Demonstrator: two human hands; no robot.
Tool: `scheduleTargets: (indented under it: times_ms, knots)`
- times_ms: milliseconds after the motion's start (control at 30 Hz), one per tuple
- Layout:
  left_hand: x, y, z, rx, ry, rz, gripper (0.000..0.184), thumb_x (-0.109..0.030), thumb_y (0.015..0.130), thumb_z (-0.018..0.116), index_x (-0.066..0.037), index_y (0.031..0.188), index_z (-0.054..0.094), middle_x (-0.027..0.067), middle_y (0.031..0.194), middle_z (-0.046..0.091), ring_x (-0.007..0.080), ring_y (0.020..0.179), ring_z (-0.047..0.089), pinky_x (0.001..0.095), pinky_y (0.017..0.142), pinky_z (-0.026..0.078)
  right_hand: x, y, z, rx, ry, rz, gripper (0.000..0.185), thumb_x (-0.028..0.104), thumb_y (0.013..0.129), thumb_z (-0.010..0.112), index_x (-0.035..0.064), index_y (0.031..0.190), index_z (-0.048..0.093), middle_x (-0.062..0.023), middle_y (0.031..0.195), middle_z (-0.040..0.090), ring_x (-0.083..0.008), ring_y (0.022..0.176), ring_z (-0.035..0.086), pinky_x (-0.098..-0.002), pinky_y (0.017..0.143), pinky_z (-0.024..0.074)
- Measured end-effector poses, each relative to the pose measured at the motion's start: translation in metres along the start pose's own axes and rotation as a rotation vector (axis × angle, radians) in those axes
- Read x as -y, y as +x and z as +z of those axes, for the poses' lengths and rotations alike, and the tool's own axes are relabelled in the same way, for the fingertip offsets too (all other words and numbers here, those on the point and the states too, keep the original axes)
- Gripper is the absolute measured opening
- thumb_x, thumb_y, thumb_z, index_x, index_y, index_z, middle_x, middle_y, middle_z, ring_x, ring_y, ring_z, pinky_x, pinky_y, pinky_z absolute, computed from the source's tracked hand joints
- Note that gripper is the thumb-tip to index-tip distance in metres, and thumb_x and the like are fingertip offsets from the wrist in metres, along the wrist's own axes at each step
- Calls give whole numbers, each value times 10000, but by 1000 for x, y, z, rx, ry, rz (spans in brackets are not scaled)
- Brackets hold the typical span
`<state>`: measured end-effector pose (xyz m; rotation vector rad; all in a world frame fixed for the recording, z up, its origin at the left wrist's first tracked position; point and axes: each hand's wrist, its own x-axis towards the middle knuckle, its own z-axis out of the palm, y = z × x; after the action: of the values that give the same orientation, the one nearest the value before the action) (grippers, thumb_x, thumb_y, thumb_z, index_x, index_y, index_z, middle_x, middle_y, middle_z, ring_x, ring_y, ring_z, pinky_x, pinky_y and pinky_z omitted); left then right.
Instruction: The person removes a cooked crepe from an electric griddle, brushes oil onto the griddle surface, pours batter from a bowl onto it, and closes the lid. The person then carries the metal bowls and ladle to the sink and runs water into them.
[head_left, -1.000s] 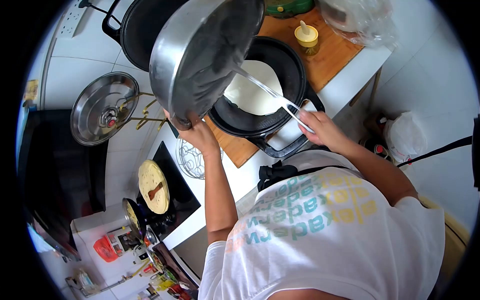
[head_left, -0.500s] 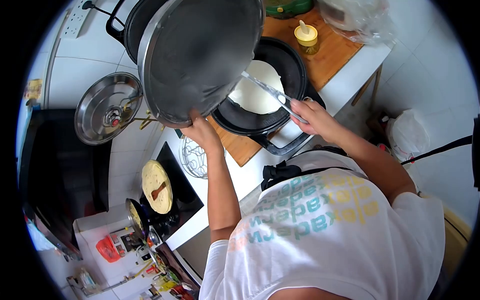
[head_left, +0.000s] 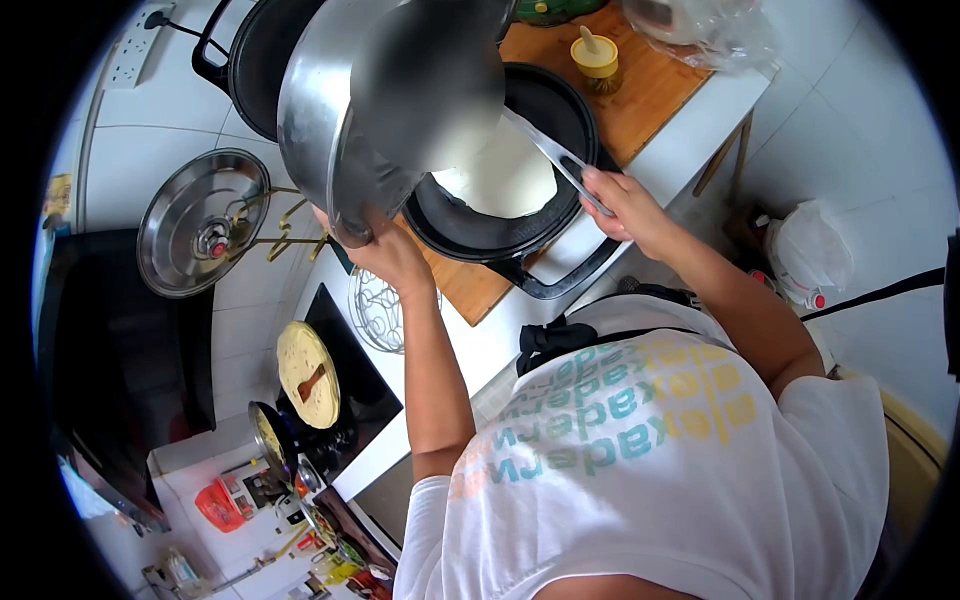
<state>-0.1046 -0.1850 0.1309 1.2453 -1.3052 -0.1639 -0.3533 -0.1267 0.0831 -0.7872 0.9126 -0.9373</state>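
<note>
My left hand [head_left: 392, 258] is closed on the lower edge of a large steel bowl [head_left: 308, 120], which hangs tilted above the black pan [head_left: 455, 238]. Part of the bowl is smeared dark and blurred. In the pan lies a smooth white round of what looks like batter or dough [head_left: 512, 185], partly hidden by the bowl. My right hand [head_left: 625, 208] grips a long grey-handled utensil [head_left: 560, 160] that reaches across the pan toward the bowl. Its head is hidden at the bowl's edge.
The pan stands by a wooden board [head_left: 650, 90] bearing a yellow-lidded jar [head_left: 596, 62]. Left of me are a wire rack [head_left: 380, 312] and a flatbread [head_left: 307, 375] with a brown spatula on it. A steel lid [head_left: 205, 222] hangs on the wall near another black pan [head_left: 265, 70].
The bowl has tipped and turned, so more of its shiny side shows. The grey-handled utensil stays in my right hand over the pan. The whole view has shifted slightly.
</note>
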Motion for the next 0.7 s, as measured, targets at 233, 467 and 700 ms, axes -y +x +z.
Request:
scheduleTargets:
  times_ms: [233, 467, 700]
  knots:
    - [-23, -3, 16, -94, -86, 54, 312, -6, 790, 461, 79, 1083, 397, 133, 1057, 496, 189, 943, 475, 243, 846, 332, -18, -39, -9, 39, 45, 144, 390, 389, 874, 372, 59, 678, 444, 47, 440, 297, -37, 340, 242, -195, 321, 161]
    - [-12, 1, 14, -37, -54, 10, 360, 0, 791, 458, 64, 1131, 359, 133, 1119, 456, 196, 995, 448, 259, 880, 311, -19, -11, -11, 55, 84, 49, 402, 397, 877, 360, 59, 676, 444, 39, 430, 310, -43, 336, 231, -201, 320, 166]
    - [-14, -3, 12, -47, -132, -56, 493, 6, 813, 464, 12, 1263, 262, 118, 1197, 400, 189, 1042, 421, 263, 891, 316, -19, -35, -4, 73, 147, 154, 399, 397, 872, 363, 63, 667, 435, 28, 426, 306, -48, 328, 219, -201, 317, 164]
